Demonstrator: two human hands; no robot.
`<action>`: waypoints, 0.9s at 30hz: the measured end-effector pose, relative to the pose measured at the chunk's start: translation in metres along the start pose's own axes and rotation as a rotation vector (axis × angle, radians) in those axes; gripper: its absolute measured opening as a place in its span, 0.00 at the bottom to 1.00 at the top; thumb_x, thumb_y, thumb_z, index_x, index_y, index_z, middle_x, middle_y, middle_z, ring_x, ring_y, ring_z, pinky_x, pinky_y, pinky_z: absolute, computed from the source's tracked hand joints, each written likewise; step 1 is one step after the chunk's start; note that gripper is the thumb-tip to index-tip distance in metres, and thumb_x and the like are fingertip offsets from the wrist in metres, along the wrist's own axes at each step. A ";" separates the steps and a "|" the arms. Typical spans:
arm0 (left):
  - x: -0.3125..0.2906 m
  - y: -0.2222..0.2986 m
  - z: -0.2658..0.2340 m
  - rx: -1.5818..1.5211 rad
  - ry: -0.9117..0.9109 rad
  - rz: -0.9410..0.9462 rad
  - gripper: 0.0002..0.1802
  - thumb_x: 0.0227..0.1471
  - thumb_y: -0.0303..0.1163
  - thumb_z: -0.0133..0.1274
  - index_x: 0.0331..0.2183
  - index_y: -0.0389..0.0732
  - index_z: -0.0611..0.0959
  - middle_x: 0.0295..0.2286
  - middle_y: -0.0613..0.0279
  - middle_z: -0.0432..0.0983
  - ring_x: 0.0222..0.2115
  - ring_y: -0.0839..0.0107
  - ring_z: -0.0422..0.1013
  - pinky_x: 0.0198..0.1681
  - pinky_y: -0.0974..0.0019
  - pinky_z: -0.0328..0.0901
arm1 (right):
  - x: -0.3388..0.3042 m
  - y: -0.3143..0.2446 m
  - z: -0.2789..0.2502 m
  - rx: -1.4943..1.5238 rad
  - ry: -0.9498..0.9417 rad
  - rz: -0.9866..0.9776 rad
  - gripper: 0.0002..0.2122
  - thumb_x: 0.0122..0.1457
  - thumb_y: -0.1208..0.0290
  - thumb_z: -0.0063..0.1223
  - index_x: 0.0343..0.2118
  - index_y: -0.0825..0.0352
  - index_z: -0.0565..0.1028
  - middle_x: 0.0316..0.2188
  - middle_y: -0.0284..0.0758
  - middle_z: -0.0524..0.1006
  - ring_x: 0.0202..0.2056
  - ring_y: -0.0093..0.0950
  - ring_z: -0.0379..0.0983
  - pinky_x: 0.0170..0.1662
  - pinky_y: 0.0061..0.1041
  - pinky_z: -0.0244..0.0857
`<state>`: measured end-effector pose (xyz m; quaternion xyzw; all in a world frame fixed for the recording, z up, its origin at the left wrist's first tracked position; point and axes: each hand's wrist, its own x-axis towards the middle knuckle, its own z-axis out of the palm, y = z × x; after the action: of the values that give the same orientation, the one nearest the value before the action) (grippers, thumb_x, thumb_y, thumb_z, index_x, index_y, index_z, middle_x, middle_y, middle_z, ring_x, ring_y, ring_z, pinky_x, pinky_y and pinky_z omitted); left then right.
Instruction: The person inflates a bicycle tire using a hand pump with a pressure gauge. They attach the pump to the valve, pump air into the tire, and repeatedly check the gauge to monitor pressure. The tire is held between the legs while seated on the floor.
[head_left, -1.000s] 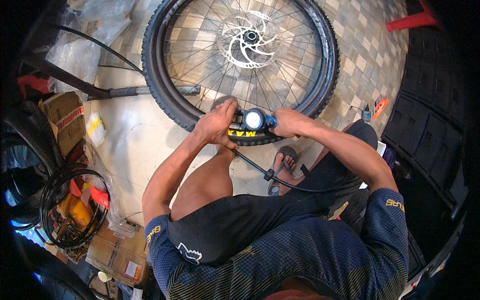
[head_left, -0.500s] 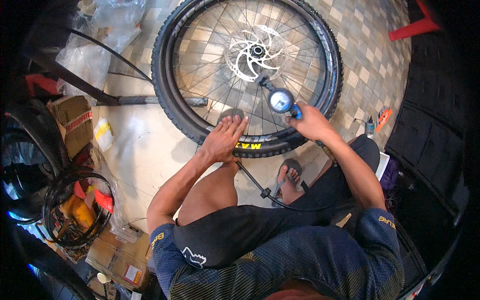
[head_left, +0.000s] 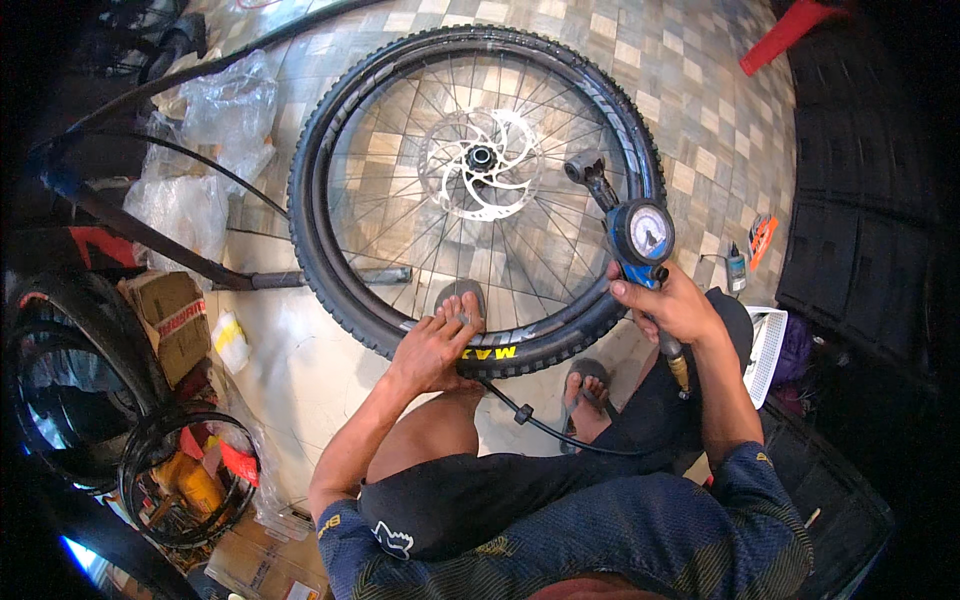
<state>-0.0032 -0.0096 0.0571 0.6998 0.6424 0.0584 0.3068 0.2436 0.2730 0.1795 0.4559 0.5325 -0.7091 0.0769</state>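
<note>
A bicycle wheel with a knobby black tyre (head_left: pixel 308 215) stands in front of me, a silver disc brake rotor (head_left: pixel 512 178) at its hub. My left hand (head_left: pixel 432 350) grips the tyre's near left edge, fingers curled over the rim side and the thumb side hidden underneath. In my right hand (head_left: pixel 682 308) is a tyre inflator (head_left: pixel 645 232) with a round dial gauge and a blue body. Its black head (head_left: pixel 585 168) points away over the right-hand spokes, apart from the near rim. A brass-coloured fitting (head_left: pixel 679 372) hangs below that hand.
A black cable or hose (head_left: pixel 560 437) runs from the tyre's near edge past my legs. At left are a dark frame tube (head_left: pixel 150 232), clear plastic wrap (head_left: pixel 230 110), a cardboard box (head_left: pixel 165 325) and coiled black rings (head_left: pixel 135 460). A small bottle (head_left: pixel 736 268) stands at right.
My right hand has brought the inflator rightward, from above the spokes near the rotor to the rim's right side. The left fingers have gone from stretched to curled. The whole view has shifted.
</note>
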 end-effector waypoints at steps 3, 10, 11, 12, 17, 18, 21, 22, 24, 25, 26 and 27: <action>0.001 0.002 0.003 -0.010 -0.072 -0.046 0.64 0.28 0.55 0.76 0.63 0.40 0.63 0.53 0.38 0.72 0.54 0.41 0.71 0.54 0.48 0.67 | 0.000 0.002 -0.003 0.026 -0.002 0.001 0.12 0.63 0.65 0.63 0.44 0.65 0.75 0.19 0.25 0.70 0.13 0.16 0.62 0.15 0.21 0.57; 0.000 -0.017 0.036 0.043 0.040 -0.016 0.54 0.30 0.52 0.74 0.59 0.46 0.73 0.46 0.53 0.75 0.49 0.51 0.72 0.52 0.51 0.66 | 0.009 0.019 -0.005 0.037 -0.021 0.056 0.16 0.62 0.61 0.65 0.44 0.66 0.75 0.18 0.26 0.70 0.14 0.17 0.63 0.16 0.22 0.58; -0.001 -0.019 0.039 0.048 0.039 -0.012 0.54 0.30 0.52 0.74 0.59 0.47 0.73 0.46 0.53 0.74 0.50 0.51 0.72 0.52 0.51 0.65 | 0.011 0.020 -0.004 0.037 -0.027 0.052 0.16 0.62 0.61 0.65 0.45 0.66 0.74 0.18 0.26 0.70 0.14 0.17 0.63 0.16 0.22 0.58; -0.004 -0.021 0.042 0.042 0.044 -0.019 0.53 0.30 0.52 0.74 0.59 0.47 0.73 0.47 0.53 0.74 0.50 0.50 0.71 0.53 0.51 0.65 | 0.013 0.021 -0.002 0.037 -0.033 0.048 0.16 0.62 0.61 0.64 0.45 0.66 0.74 0.18 0.26 0.70 0.14 0.17 0.63 0.16 0.22 0.58; -0.002 -0.020 0.044 0.007 -0.017 -0.053 0.52 0.31 0.52 0.74 0.59 0.48 0.74 0.50 0.51 0.74 0.52 0.48 0.70 0.56 0.49 0.63 | 0.020 0.026 0.000 0.015 -0.057 0.050 0.16 0.63 0.62 0.63 0.45 0.68 0.74 0.18 0.27 0.70 0.14 0.17 0.64 0.16 0.23 0.58; -0.003 -0.019 0.044 0.014 -0.014 -0.062 0.52 0.31 0.53 0.74 0.59 0.47 0.74 0.50 0.51 0.74 0.53 0.48 0.69 0.57 0.49 0.63 | 0.021 0.026 0.001 0.008 -0.064 0.043 0.16 0.63 0.62 0.63 0.45 0.69 0.74 0.18 0.27 0.70 0.14 0.17 0.64 0.16 0.23 0.58; -0.002 -0.009 0.035 -0.004 0.025 -0.078 0.52 0.32 0.54 0.74 0.59 0.46 0.74 0.51 0.50 0.73 0.54 0.48 0.68 0.58 0.48 0.62 | 0.022 0.024 0.003 -0.005 -0.067 0.048 0.17 0.63 0.61 0.63 0.44 0.69 0.74 0.19 0.28 0.71 0.15 0.17 0.65 0.17 0.23 0.59; -0.003 -0.005 0.032 -0.030 0.062 -0.087 0.53 0.31 0.54 0.75 0.59 0.45 0.73 0.51 0.50 0.73 0.55 0.48 0.68 0.58 0.48 0.61 | 0.022 0.023 0.003 -0.010 -0.069 0.050 0.17 0.63 0.61 0.63 0.44 0.69 0.74 0.19 0.28 0.71 0.15 0.17 0.65 0.17 0.23 0.59; -0.005 0.003 0.025 -0.118 0.153 -0.105 0.50 0.36 0.51 0.74 0.59 0.43 0.74 0.52 0.48 0.72 0.55 0.47 0.67 0.58 0.46 0.60 | 0.021 0.023 0.004 -0.009 -0.068 0.042 0.17 0.63 0.60 0.63 0.44 0.69 0.74 0.20 0.27 0.71 0.16 0.17 0.66 0.18 0.23 0.59; -0.008 0.006 0.023 -0.175 0.189 -0.160 0.48 0.37 0.48 0.74 0.58 0.42 0.74 0.51 0.49 0.73 0.54 0.47 0.68 0.59 0.47 0.60 | 0.021 0.024 0.004 -0.008 -0.072 0.035 0.17 0.63 0.60 0.63 0.44 0.69 0.74 0.20 0.27 0.71 0.16 0.17 0.66 0.18 0.23 0.60; -0.011 0.009 0.022 -0.232 0.225 -0.215 0.45 0.38 0.46 0.74 0.57 0.41 0.74 0.51 0.49 0.74 0.54 0.48 0.68 0.59 0.48 0.60 | 0.021 0.024 0.004 -0.005 -0.081 0.029 0.17 0.63 0.60 0.63 0.44 0.69 0.74 0.21 0.27 0.72 0.16 0.17 0.66 0.18 0.23 0.60; -0.012 0.011 0.021 -0.289 0.261 -0.270 0.43 0.40 0.43 0.74 0.56 0.40 0.75 0.50 0.50 0.75 0.53 0.49 0.69 0.60 0.50 0.60 | 0.022 0.025 0.004 -0.003 -0.089 0.023 0.17 0.63 0.59 0.63 0.44 0.69 0.74 0.21 0.27 0.72 0.16 0.17 0.66 0.18 0.23 0.60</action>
<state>0.0145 -0.0282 0.0497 0.5427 0.7494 0.1983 0.3233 0.2436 0.2676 0.1462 0.4296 0.5244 -0.7270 0.1093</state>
